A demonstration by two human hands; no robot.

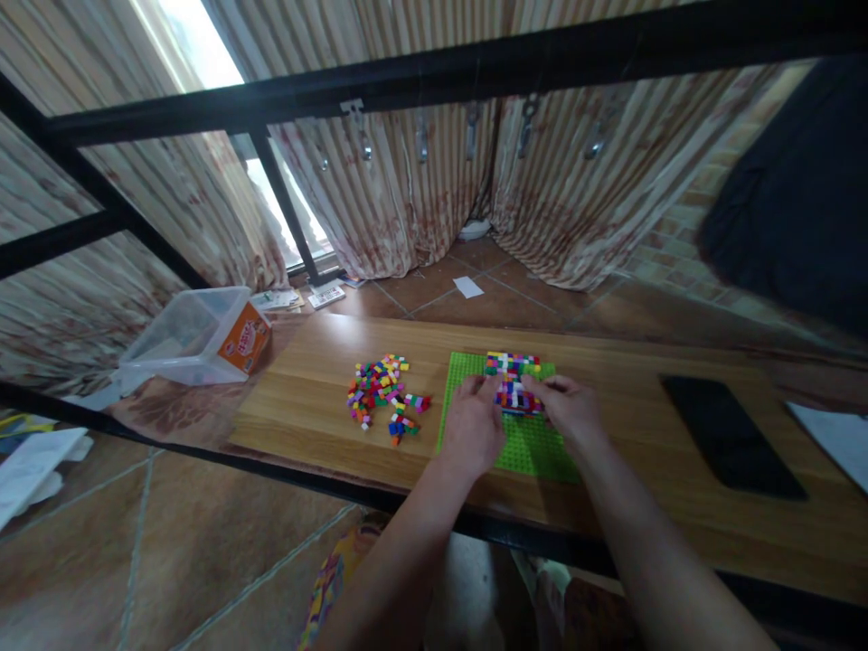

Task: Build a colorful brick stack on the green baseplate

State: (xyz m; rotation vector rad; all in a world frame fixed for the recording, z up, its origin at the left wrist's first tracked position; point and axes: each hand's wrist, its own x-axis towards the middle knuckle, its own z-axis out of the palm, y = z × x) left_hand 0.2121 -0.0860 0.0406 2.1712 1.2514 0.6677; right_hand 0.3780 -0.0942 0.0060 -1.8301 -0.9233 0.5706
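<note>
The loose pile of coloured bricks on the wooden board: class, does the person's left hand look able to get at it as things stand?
Probably yes. The left hand rests on the green baseplate, and the loose pile of bricks lies just to its left on the wooden board, with only bare wood between.

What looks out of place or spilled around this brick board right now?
The clear plastic bin lies tipped on its side, left of the wooden board. Papers lie scattered on the floor by the curtains. The loose bricks sit in a heap beside the green baseplate; both hands rest on the brick build.
</note>
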